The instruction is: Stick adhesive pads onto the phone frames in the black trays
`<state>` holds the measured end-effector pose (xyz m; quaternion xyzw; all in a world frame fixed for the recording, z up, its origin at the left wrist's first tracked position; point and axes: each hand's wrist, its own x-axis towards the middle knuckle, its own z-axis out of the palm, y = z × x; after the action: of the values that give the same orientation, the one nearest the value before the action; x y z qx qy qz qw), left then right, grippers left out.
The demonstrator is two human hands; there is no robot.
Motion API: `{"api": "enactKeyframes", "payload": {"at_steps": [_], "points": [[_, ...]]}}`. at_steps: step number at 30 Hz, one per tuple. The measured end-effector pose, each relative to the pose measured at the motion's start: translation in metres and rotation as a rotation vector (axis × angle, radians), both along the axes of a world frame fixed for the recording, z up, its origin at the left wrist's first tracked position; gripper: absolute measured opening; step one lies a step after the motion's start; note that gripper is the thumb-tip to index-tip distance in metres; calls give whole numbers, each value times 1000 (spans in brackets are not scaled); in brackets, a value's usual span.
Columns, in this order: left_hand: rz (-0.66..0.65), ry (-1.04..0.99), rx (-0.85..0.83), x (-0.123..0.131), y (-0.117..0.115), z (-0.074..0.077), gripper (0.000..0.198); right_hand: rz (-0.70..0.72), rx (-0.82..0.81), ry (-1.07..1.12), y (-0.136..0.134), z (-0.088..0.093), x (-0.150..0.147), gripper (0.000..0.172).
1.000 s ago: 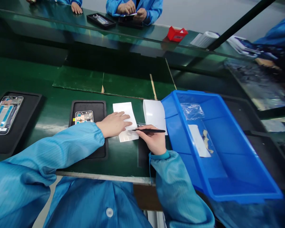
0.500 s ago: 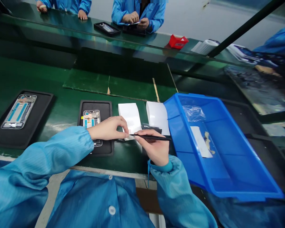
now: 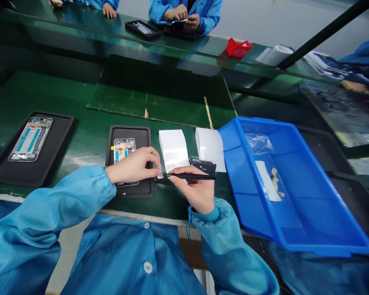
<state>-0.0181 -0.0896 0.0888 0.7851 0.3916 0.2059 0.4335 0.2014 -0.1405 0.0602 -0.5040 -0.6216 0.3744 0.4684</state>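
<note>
Right hand (image 3: 197, 192) pinches black tweezers (image 3: 190, 176), with tight room before the blue bin (image 3: 230, 164) rim. Left hand (image 3: 132, 166), fingers together, lies across the black tray (image 3: 129, 135) edge.

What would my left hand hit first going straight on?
The left hand would likely meet the white sheet first, right beside it; depth is unclear, so it may already touch.

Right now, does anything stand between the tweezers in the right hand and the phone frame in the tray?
The left hand lies over the lower part of the phone frame, between it and the tweezers in the right hand.
</note>
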Motion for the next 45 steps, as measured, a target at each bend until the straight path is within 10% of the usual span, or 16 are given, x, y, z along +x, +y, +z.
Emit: {"api": "enactKeyframes", "payload": {"at_steps": [13, 19, 23, 32, 45], "points": [[88, -30, 28, -16, 1, -3, 18, -55, 21, -2, -1, 1, -13, 11], [399, 441, 334, -72, -19, -11, 22, -116, 0, -53, 5, -2, -19, 11], [448, 633, 232, -96, -44, -21, 33, -110, -47, -14, 17, -5, -39, 15], [447, 536, 109, -73, -66, -33, 41, 56, -178, 42, 55, -17, -101, 19], [364, 523, 369, -80, -55, -49, 34, 91, -215, -59, 58, -20, -100, 16]]}}
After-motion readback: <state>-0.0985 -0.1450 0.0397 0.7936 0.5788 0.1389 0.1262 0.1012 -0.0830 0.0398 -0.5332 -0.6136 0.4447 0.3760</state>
